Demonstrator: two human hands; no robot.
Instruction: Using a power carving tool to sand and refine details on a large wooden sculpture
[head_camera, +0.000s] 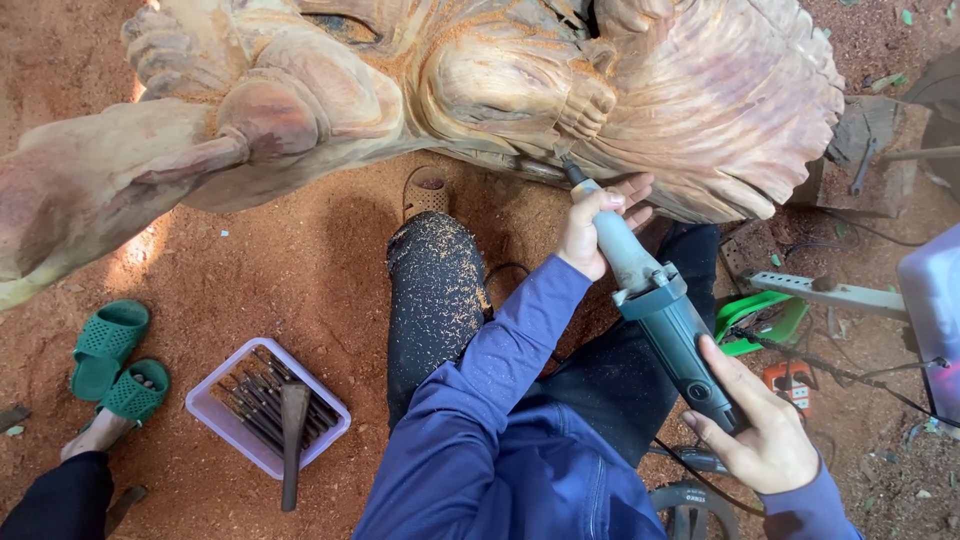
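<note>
- While the left hand (592, 228) grips the neck of the grinder (655, 300), fingers clamped, its tip touches the wooden carving (500, 80);
- right hand (765, 430) holds the grinder's rear, fingers wrapped round;
- tray of chisels (262, 408) on the sawdust floor (300, 260), beside green sandals (118, 360).

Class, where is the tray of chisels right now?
In the head view, the pale tray of chisels sits lower left on the sawdust ground, between the green sandals and the person's dusty knee.

— What's the tool?
— A long die grinder (655, 300): grey neck, dark green body, tilted, tip against the underside of the wood carving (480, 90).
— And the carving?
— Reddish, dusty, lying sideways.
</note>
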